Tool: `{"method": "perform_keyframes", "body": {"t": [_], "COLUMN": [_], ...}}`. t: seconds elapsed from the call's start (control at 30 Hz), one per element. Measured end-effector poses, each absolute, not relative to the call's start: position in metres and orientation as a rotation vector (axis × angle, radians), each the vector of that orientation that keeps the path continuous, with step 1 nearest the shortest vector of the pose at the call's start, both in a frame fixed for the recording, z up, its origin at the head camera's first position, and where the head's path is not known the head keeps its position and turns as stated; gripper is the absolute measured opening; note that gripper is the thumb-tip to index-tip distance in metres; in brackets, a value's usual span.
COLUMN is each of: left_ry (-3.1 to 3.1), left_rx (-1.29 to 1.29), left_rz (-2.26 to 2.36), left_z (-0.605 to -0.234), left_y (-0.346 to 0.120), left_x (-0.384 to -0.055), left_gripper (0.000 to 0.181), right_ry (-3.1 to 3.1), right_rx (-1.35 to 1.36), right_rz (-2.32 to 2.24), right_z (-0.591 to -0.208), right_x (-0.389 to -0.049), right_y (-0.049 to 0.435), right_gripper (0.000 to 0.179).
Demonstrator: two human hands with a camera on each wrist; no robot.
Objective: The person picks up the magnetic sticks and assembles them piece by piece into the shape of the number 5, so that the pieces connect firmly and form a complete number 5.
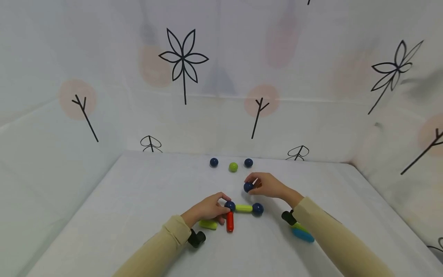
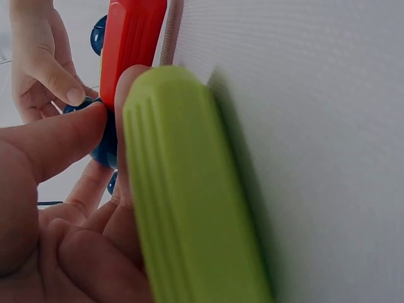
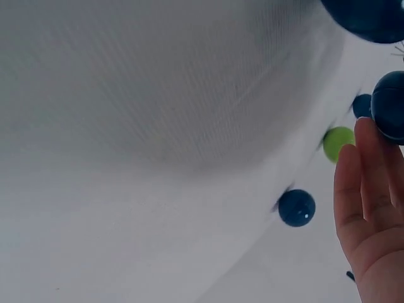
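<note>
My left hand (image 1: 209,207) pinches a dark blue ball (image 1: 230,206) between thumb and fingers. From that ball a red rod (image 1: 230,222) runs toward me, and a yellow-green rod (image 1: 243,208) leads right to a second blue ball (image 1: 257,209). My right hand (image 1: 269,185) holds a separate blue ball (image 1: 248,187) at its fingertips, beyond the joined pieces. A loose green rod (image 2: 183,189) lies close beside the left hand, large in the left wrist view. In the right wrist view, the right hand's fingers (image 3: 372,183) touch the held ball (image 3: 391,107).
Toward the back of the white table (image 1: 145,184) sit a blue ball (image 1: 214,162), a green ball (image 1: 233,167) and another blue ball (image 1: 248,162). Beside the right forearm lies a blue rod (image 1: 303,234), with a green one partly hidden. A patterned cloth (image 1: 221,123) surrounds the table.
</note>
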State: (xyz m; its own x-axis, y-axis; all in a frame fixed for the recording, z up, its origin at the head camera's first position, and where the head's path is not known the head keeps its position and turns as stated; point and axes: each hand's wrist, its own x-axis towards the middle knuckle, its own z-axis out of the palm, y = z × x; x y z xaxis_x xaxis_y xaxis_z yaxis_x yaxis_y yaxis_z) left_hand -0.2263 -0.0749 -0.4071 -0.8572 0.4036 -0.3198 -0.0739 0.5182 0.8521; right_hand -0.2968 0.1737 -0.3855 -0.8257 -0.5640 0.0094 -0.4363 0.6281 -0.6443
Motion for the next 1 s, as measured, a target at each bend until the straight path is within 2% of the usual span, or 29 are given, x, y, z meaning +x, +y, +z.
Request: {"method": "perform_keyframes", "body": {"t": [0.53,1.0], "left_ry": [2.273,2.257], "left_rx": [0.27,0.291], "left_rz": [1.308,1.322], "left_z": [-0.41,-0.407], "left_y": [-0.076,-0.077], "left_x": [-0.227,-0.225], "left_gripper": [0.033,0.035], "right_ry": [2.573,2.476], "right_rx": [-1.044,-1.118], "right_rz": [-1.007,-1.051], "right_z": [-0.385,-0.387], "right_x": [-0.264,-0.238], "right_y": [0.172,0.165], "right_gripper": [0.032,0.033]}}
